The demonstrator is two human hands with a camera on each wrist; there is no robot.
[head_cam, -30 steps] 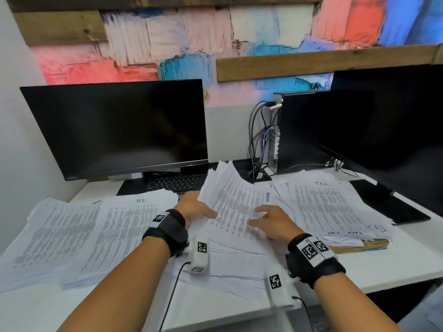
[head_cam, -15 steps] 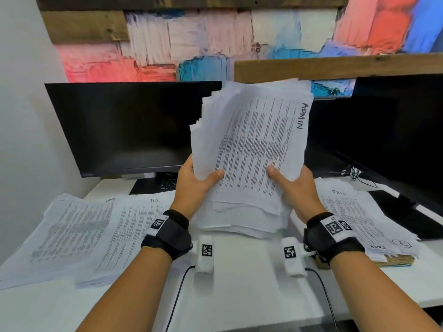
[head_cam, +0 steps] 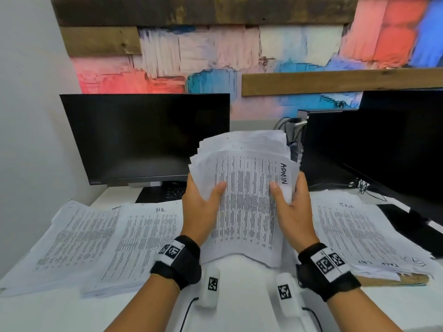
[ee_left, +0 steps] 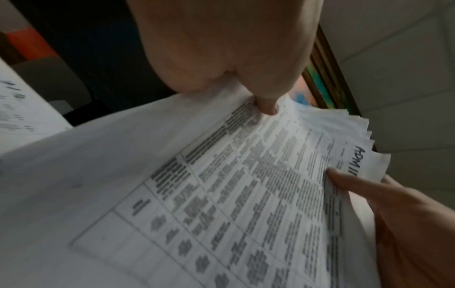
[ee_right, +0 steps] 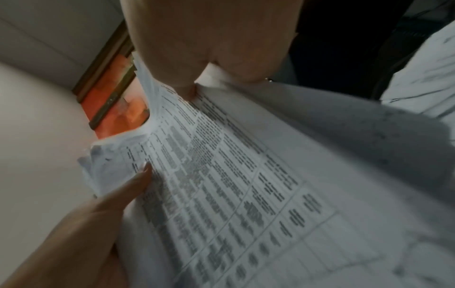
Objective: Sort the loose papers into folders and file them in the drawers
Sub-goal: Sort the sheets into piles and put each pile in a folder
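A thick stack [head_cam: 242, 202] of printed sheets, marked "ADMIN" on its top sheet near the right edge, is held tilted above the desk [head_cam: 239, 279], in front of the person. Its lower edge hangs close over the desk surface; whether it touches cannot be told.

The left hand [head_cam: 199, 207] is clamped on the stack's left edge, thumb pressed on the top sheet and fingers hidden behind. The right hand [head_cam: 291, 207] is clamped on the right edge in the same way, thumb laid beside the "ADMIN" mark. Both wrist views confirm a thumb on the printed face from each side; the sheets are fanned unevenly at the far end.

A pile marked "HR" [head_cam: 141, 236] is spread on the desk to the left, with a further pile [head_cam: 69, 238] overlapping at its left. A pile marked "TASK" [head_cam: 354, 236] lies to the right, resting on a brown folder [head_cam: 398, 280] whose edge shows at the front.

A dark monitor [head_cam: 146, 137] stands behind the left piles, with a keyboard [head_cam: 167, 191] at its foot. A second monitor [head_cam: 388, 140] stands to the right, with cables [head_cam: 287, 130] between the two.
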